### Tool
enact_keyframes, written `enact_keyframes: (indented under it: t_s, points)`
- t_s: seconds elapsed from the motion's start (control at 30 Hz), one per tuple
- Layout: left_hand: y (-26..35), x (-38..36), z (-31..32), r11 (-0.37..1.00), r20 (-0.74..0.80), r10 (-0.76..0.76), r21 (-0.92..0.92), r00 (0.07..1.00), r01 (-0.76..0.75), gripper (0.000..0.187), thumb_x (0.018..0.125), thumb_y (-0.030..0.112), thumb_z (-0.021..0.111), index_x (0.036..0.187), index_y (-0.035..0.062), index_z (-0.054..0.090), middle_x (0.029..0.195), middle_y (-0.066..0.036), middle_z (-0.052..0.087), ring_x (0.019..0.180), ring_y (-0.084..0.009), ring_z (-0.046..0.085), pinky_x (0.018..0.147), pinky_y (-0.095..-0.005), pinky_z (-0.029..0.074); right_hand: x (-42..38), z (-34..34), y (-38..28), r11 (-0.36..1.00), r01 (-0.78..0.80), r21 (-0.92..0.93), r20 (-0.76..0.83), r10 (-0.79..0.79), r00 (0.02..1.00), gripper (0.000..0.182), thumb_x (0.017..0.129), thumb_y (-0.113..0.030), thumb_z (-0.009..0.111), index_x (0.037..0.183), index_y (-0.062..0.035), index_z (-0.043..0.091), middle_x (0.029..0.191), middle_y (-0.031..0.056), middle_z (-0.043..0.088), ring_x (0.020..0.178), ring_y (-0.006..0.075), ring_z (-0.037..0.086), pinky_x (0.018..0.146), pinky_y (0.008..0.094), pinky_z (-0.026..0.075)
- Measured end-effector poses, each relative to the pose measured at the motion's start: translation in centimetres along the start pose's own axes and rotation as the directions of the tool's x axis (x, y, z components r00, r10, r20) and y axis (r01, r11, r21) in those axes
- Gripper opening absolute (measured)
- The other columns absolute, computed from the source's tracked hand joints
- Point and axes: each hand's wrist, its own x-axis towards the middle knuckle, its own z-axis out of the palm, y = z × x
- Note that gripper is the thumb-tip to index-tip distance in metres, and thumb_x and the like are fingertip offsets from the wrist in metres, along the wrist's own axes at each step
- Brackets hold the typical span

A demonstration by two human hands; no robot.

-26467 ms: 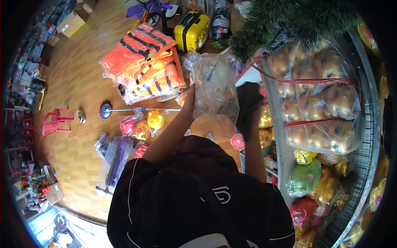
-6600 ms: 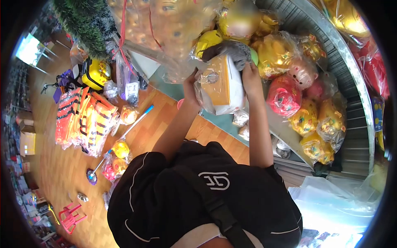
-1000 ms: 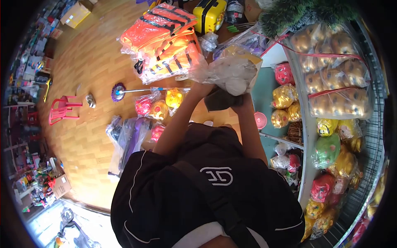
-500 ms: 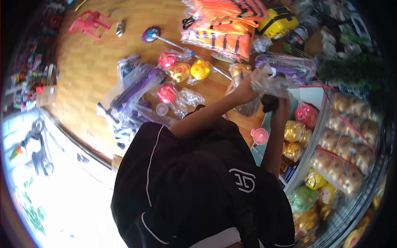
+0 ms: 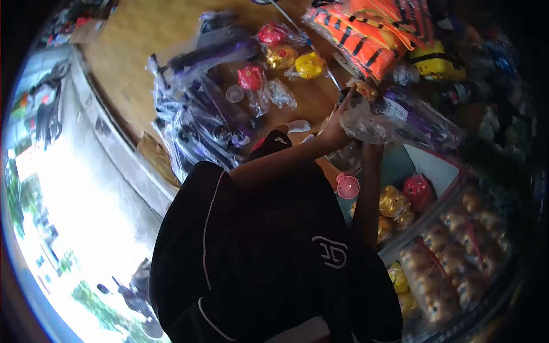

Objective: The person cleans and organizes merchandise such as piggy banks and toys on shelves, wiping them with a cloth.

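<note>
My left hand (image 5: 336,127) comes in from the left with its fingers closed at the edge of a crumpled clear plastic bag (image 5: 366,123). A small dark item, too blurred to name, shows by its fingertips. My right hand (image 5: 372,146) is raised from below against the same bag; the plastic hides its fingers. Below the hands, a pink round item with a small handle (image 5: 347,186) is at the edge of an open light-coloured case. Gold wrapped figures (image 5: 394,201) and a red-pink one (image 5: 418,192) lie inside the case.
Purple plastic-wrapped items (image 5: 200,108) lie on the wooden floor at left. Near them are red (image 5: 251,76) and yellow (image 5: 309,65) wrapped balls. Orange striped packs (image 5: 366,40) and a yellow case (image 5: 437,62) stand beyond. Bagged gold figures (image 5: 440,257) are at lower right.
The view has turned, so the floor items appear shifted right and the doorway shows more. Both hands remain at the plastic bag. The dark object near my right hand no longer shows there.
</note>
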Motion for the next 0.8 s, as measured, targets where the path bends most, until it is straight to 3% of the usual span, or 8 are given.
enact_keyframes:
  t_s: [0.2, 0.23, 0.3, 0.4, 0.5, 0.57, 0.63, 0.8]
  points:
    - [0.6, -5.5, -5.6, 0.95, -0.191, -0.185, 0.215, 0.964, 0.225, 0.039, 0.073, 0.016, 0.054, 0.11, 0.0074, 0.048, 0.116, -0.013, 0.044, 0.111, -0.0347, 0.035, 0.096, -0.0433, 0.021, -2.6, 5.9, 3.3, 0.987, 0.151, 0.049, 0.015, -0.152, 0.988, 0.014, 0.074, -0.009, 0.055, 0.084, -0.0001, 0.058, 0.082, 0.0129, 0.059, 0.077, 0.0271, 0.056, 0.072, 0.0343, 0.041]
    - [-0.3, -7.1, -5.0, 0.929, -0.234, -0.37, -0.079, 0.899, 0.362, 0.037, 0.074, 0.013, 0.052, 0.11, 0.0065, 0.046, 0.114, -0.013, 0.046, 0.108, -0.0326, 0.038, 0.094, -0.0414, 0.025, -3.3, 6.6, 3.8, 0.996, 0.064, 0.058, 0.101, -0.069, 0.992, 0.014, 0.074, -0.009, 0.054, 0.085, -0.0005, 0.058, 0.083, 0.0133, 0.059, 0.078, 0.0271, 0.056, 0.072, 0.0339, 0.041]
    - [-2.6, -10.2, -4.1, 0.601, -0.207, -0.751, -0.608, 0.626, 0.519, 0.033, 0.078, 0.01, 0.048, 0.11, 0.0045, 0.044, 0.109, -0.011, 0.048, 0.102, -0.0269, 0.044, 0.089, -0.0365, 0.031, -4.3, 7.1, 3.4, 0.998, -0.019, 0.055, 0.2, 0.008, 0.98, 0.015, 0.074, -0.008, 0.054, 0.087, -0.001, 0.058, 0.085, 0.0138, 0.058, 0.078, 0.0271, 0.056, 0.071, 0.0335, 0.041]
    - [-5.3, -12.2, -7.0, 0.002, 0.052, -0.984, -0.954, 0.168, 0.301, 0.024, 0.082, 0.008, 0.041, 0.104, 0.0008, 0.048, 0.102, -0.012, 0.053, 0.095, -0.0201, 0.05, 0.081, -0.0288, 0.038, -5.4, 7.4, 2.3, 0.994, 0.06, 0.095, 0.264, -0.083, 0.961, 0.017, 0.075, -0.007, 0.053, 0.09, -0.0019, 0.058, 0.086, 0.0142, 0.058, 0.077, 0.0259, 0.056, 0.07, 0.0312, 0.042]
    - [-8.5, -16.2, -5.6, 0.426, -0.241, -0.903, -0.599, 0.354, 0.678, 0.026, 0.082, 0.011, 0.041, 0.106, 0.0023, 0.047, 0.104, -0.014, 0.052, 0.096, -0.0261, 0.049, 0.084, -0.0327, 0.037, -6.3, 8.0, 5.2, 0.974, 0.209, -0.086, 0.372, -0.163, 0.914, 0.019, 0.077, -0.007, 0.05, 0.093, -0.0018, 0.058, 0.087, 0.0133, 0.059, 0.077, 0.0225, 0.057, 0.071, 0.0284, 0.042]
    - [-11.5, -18.3, -4.0, 0.469, -0.338, -0.877, -0.459, 0.34, 0.755, 0.026, 0.082, 0.014, 0.04, 0.105, 0.0033, 0.048, 0.104, -0.015, 0.051, 0.097, -0.0285, 0.048, 0.085, -0.0343, 0.035, -7.0, 8.8, 8.9, 0.923, -0.377, 0.079, 0.47, 0.299, 0.83, 0.019, 0.078, -0.008, 0.049, 0.093, -0.0007, 0.057, 0.086, 0.0119, 0.059, 0.078, 0.0191, 0.056, 0.071, 0.0265, 0.042]
    - [-13.4, -17.4, -5.0, 0.411, -0.45, -0.862, -0.35, 0.234, 0.842, 0.026, 0.082, 0.019, 0.04, 0.101, 0.0051, 0.052, 0.103, -0.015, 0.052, 0.101, -0.0314, 0.046, 0.088, -0.0357, 0.032, -6.8, 9.4, 10.4, 0.86, -0.505, 0.072, 0.455, 0.423, 0.784, 0.019, 0.078, -0.01, 0.049, 0.092, 0.0, 0.057, 0.085, 0.0109, 0.059, 0.078, 0.0176, 0.056, 0.07, 0.0263, 0.042]
    - [-21.1, -16.7, -3.9, -0.042, -0.074, -0.994, -0.402, -0.078, 0.915, 0.042, 0.072, 0.035, 0.051, 0.099, 0.0031, 0.054, 0.099, -0.018, 0.055, 0.095, -0.0326, 0.051, 0.079, -0.0379, 0.041, -7.2, 10.8, 18.3, 0.623, -0.779, 0.066, 0.363, 0.713, 0.601, 0.027, 0.079, -0.019, 0.05, 0.096, 0.0018, 0.055, 0.084, 0.0075, 0.058, 0.076, 0.0134, 0.054, 0.069, 0.0243, 0.042]
